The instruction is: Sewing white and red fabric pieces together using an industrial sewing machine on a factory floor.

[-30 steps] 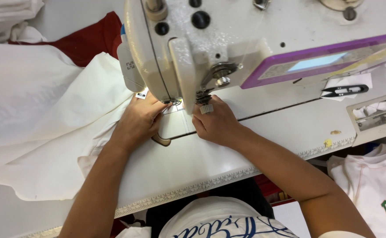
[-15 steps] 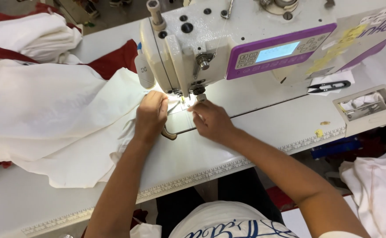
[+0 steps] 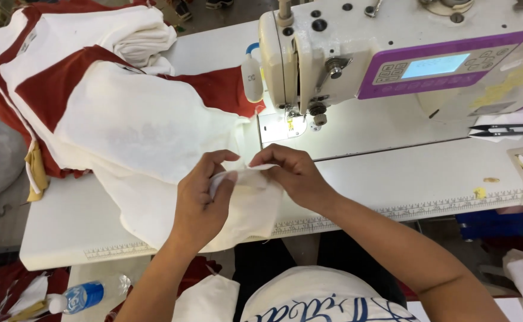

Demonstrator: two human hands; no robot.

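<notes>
Left hand [image 3: 198, 206]: fingers pinch white cloth [image 3: 154, 137] edge.
Right hand [image 3: 294, 173]: fingers grip same edge, holding it taut.
Machine [image 3: 392, 59]: just behind.

Soft matt white cloth [image 3: 154, 137], glossy enamelled metal sewing machine [image 3: 392, 48], smooth matt laminate table [image 3: 392, 173]

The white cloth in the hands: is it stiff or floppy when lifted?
Probably floppy: the white cloth drapes in soft folds and hangs over the table edge. Likely light, since left hand and right hand pinch it with fingertips only.
</notes>
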